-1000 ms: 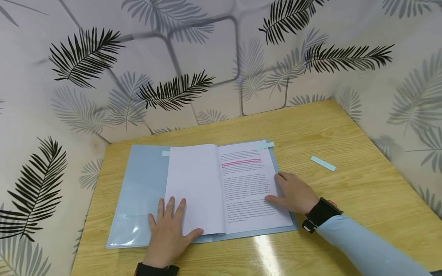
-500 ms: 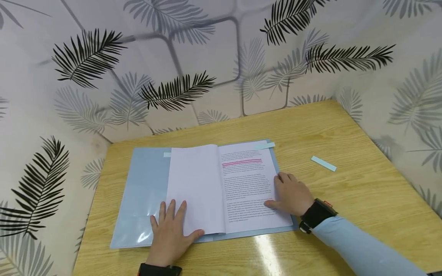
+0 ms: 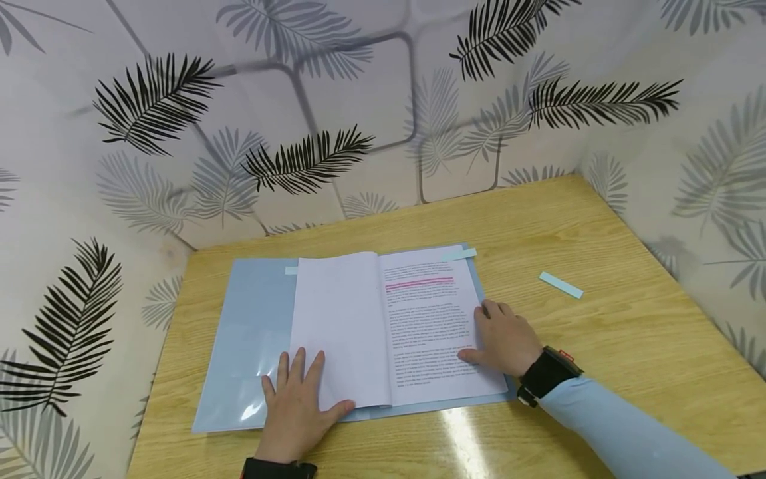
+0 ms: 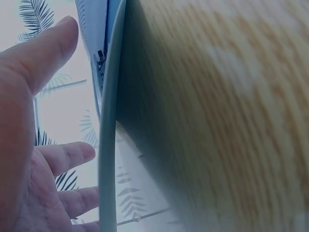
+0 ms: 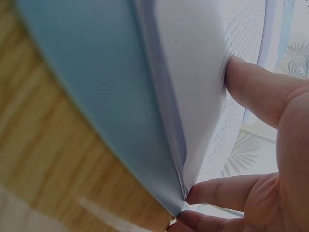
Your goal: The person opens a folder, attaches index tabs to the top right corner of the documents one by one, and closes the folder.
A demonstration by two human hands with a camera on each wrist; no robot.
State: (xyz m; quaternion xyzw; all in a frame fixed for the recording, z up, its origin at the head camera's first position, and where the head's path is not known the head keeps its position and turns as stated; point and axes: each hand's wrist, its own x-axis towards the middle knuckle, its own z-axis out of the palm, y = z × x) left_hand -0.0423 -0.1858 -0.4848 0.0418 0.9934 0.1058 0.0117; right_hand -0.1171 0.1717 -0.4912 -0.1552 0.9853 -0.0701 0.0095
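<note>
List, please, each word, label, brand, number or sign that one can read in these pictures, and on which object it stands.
No word can be read with certainty.
Right page: printed paragraphs, too small in the head view and too blurred in the right wrist view.
Pink-marked lines on that page: also too small.
Left page, folder, loose strip: no lettering that I can make out.

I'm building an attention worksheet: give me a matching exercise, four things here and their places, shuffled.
1. left hand
2. right hand
3. loose blue strip
4. pink lines

A. near the top of the printed page
B. at the lower left corner of the blank page
C. on the table, right of the folder
D. at the printed page's right edge

Pairs: 1-B, 2-D, 3-C, 4-A
</note>
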